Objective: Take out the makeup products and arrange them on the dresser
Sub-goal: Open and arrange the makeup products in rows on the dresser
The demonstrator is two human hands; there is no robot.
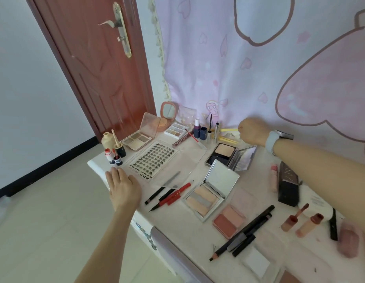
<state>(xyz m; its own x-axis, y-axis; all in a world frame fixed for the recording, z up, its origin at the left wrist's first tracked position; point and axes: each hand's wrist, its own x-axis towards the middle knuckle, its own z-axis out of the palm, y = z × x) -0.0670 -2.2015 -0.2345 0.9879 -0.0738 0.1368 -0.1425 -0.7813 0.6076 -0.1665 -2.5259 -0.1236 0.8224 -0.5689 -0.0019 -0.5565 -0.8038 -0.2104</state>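
- The right hand [252, 131] reaches to the back of the white worktop [198, 231], fingers curled down over thin yellow sticks [228, 139] by the pink curtain [259, 68]; whether it grips one I cannot tell.
- The sticks' long axes run left to right, directly under that hand and well away from the other.
- The left hand [123, 185] rests flat and relaxed on the worktop's near-left edge, just beside the clear tray of false lashes [154, 159].
- Open containers: a silver-lidded palette [208, 193] holds beige powder strips; a dark compact [223, 154] holds pale powder.
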